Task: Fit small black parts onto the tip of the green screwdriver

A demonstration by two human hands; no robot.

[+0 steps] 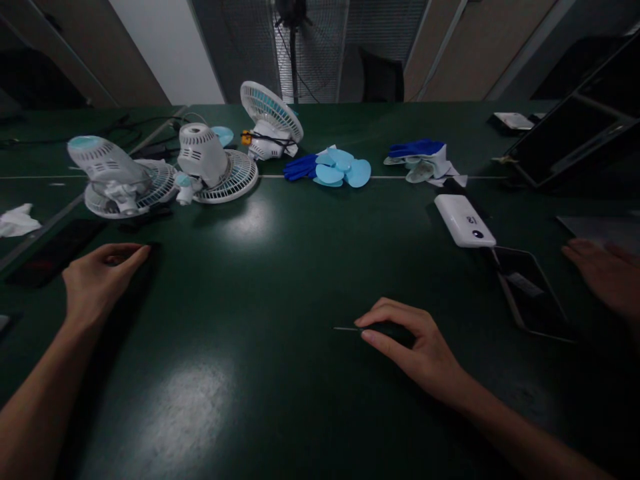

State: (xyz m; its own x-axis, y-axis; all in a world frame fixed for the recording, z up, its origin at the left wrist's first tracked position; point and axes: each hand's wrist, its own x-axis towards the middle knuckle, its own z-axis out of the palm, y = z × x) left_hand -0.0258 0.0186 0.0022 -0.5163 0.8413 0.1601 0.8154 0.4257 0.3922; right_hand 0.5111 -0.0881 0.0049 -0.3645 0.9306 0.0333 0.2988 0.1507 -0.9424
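Loosely, at the far left, a crumpled white tissue [19,221] lies on the green tabletop [250,400], with a dark flat object [55,252] nearer. Just right of that object, the left hand [100,277] rests low over the surface, its fingers curled and the thumb meeting the index finger; whether anything is pinched there, I cannot tell. Beyond it stand two white desk fans, the left fan [113,170] and the middle fan [205,157], both with their round grilles down against the tabletop. Farther back and to the right, a third fan [270,123] has its grille tilted upward and a dark cord around its body. Next comes a blue glove [300,168], touching a light blue fan blade [343,167]. On the near side, right of centre, the right hand [415,340] grips the dark handle of a screwdriver [346,329], its thin metal shaft pointing left. Farther away lie blue and white gloves [425,159], and nearer than these a white power bank [465,221]. A phone [533,292] lies just beyond its near end, face up. At the right edge is another person's open hand [607,277].
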